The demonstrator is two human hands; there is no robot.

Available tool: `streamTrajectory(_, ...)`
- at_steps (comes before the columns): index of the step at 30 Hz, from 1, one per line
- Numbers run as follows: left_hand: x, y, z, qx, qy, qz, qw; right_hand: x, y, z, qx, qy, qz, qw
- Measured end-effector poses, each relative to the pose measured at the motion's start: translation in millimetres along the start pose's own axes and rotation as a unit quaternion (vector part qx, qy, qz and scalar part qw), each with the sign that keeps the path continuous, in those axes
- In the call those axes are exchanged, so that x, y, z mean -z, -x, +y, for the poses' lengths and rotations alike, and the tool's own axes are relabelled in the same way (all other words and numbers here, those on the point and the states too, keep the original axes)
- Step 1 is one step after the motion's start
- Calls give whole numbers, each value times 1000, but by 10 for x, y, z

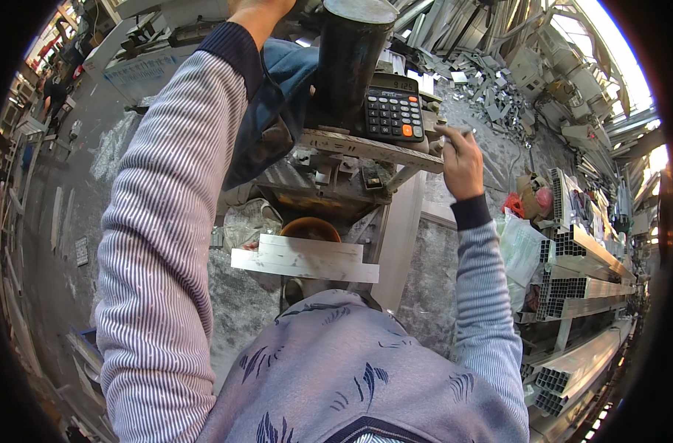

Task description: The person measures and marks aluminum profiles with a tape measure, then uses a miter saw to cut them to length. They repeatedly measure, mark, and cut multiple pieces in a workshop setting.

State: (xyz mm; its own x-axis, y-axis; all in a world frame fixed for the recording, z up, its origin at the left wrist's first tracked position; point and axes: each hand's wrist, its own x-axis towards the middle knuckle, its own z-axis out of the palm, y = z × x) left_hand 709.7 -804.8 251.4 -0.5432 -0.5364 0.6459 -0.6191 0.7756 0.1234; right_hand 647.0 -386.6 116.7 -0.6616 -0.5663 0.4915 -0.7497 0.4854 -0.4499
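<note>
My left hand [263,6] reaches up past the picture's upper edge, so its fingers are cut off. Below it, a dark blue cloth [286,70] hangs beside a tall dark cylinder [345,70] with a pale flat top. Right of the cylinder, a black calculator [392,117] with grey and orange keys lies on a worn bench ledge [373,150]. My right hand [463,164] is at the ledge's right end, fingers curled around a slim pen-like stick [469,132]. Several white flat strips [307,260] lie stacked in front of my body, over a round brown-rimmed thing [311,227].
Stacked square metal tubes [584,288] crowd the right side, with a clear plastic bag [519,247] beside them. Metal offcuts [491,88] litter the floor at the far right. A large pale box [141,74] stands far left. Long bars [410,214] lie right of the bench.
</note>
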Motion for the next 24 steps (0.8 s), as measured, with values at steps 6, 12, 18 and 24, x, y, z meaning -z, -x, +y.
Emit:
streamTrajectory(6, 82, 31, 59, 16, 0, -13, 1000, -204, -581, 124, -12, 80, -71, 994)
streamTrajectory(12, 111, 41, 65, 21, -1, -4, 1000, -308, -713, 108, -39, 113, -111, 987)
streamTrajectory(18, 120, 35, 52, 11, 0, -11, 1000, -327, -685, 110, 11, 151, -74, 986)
streamTrajectory(24, 124, 34, 42, 14, -15, -16, 1000, -328, -613, 124, -7, 116, -35, 993)
